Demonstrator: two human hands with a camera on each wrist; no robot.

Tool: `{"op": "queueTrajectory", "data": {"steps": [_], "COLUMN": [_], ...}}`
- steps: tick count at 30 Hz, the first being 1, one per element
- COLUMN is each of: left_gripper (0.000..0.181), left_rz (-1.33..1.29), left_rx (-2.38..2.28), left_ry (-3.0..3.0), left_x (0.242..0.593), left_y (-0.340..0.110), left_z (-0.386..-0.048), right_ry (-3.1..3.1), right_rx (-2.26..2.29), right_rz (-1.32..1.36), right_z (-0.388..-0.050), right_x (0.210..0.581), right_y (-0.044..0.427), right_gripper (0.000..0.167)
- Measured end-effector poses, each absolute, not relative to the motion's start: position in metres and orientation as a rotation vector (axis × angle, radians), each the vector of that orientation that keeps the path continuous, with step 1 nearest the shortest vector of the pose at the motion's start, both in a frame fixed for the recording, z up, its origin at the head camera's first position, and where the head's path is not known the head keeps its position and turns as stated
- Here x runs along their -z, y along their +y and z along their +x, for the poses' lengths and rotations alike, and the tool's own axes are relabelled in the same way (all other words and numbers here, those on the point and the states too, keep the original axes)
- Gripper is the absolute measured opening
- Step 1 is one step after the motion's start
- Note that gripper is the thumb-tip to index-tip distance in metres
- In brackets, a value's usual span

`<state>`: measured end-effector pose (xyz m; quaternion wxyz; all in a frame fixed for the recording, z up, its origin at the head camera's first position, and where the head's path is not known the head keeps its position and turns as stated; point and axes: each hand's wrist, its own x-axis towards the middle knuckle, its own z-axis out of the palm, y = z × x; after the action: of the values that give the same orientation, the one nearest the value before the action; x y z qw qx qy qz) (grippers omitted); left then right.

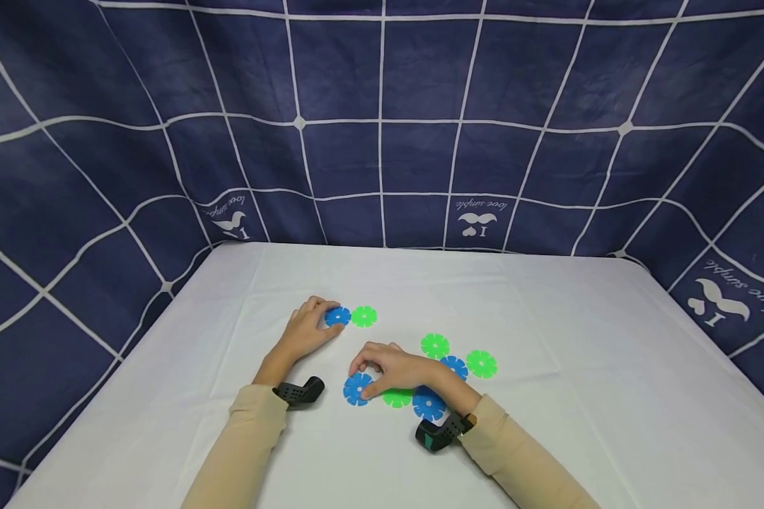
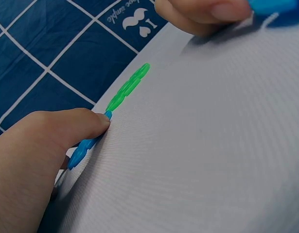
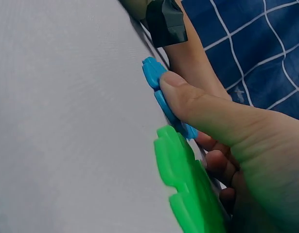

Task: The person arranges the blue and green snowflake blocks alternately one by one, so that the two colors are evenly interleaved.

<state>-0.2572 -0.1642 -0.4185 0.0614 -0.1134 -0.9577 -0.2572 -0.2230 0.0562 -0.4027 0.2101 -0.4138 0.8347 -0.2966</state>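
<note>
In the head view, the left hand [image 1: 305, 329] holds a blue notched disc [image 1: 337, 317] between thumb and fingers, with a green disc [image 1: 364, 317] at its right edge. The left wrist view shows the thumb on the rim of that blue disc [image 2: 78, 154] and the green one [image 2: 128, 87] beyond. Nearer the person, the right hand [image 1: 395, 367] pinches another blue disc [image 1: 355, 389], thumb on its face. Partly under this hand lie a green disc [image 1: 397, 399] and a blue disc [image 1: 429, 404]. The right wrist view has the pinched blue disc [image 3: 162, 101] beside the green one [image 3: 185, 179].
Right of the right hand, two green discs [image 1: 435, 346] [image 1: 482, 364] lie around a blue disc [image 1: 455, 366], which the right wrist partly covers. A white cloth [image 1: 547, 424] covers the table, and a dark blue gridded curtain [image 1: 420, 155] stands behind it.
</note>
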Motion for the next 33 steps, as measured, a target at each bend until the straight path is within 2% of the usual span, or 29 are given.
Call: {"op": "queueTrajectory", "data": {"steps": [10, 21, 28, 33], "left_gripper": [0.050, 0.050, 0.051, 0.050], "left_rz": [-0.353, -0.338, -0.324, -0.339], "left_rx": [0.765, 0.772, 0.769, 0.765], "left_ry": [-2.883, -2.895, -2.911, -2.900], "left_x": [0.420, 0.420, 0.419, 0.418], "left_y": [-0.165, -0.164, -0.163, -0.164], "left_z": [-0.259, -0.258, -0.258, -0.258], "right_ry": [2.093, 2.014, 2.200, 2.400], "right_rx": [1.158, 1.311, 1.461, 1.581], "right_rz": [-1.096, -1.068, -0.918, -0.745], "right_z": [-0.232, -0.244, -0.258, -0.257], "right_x": [0.409, 0.407, 0.405, 0.397], "right_y": [0.055, 0.063, 0.076, 0.083], "right_gripper": [0.034, 0.035, 0.038, 0.035]}}
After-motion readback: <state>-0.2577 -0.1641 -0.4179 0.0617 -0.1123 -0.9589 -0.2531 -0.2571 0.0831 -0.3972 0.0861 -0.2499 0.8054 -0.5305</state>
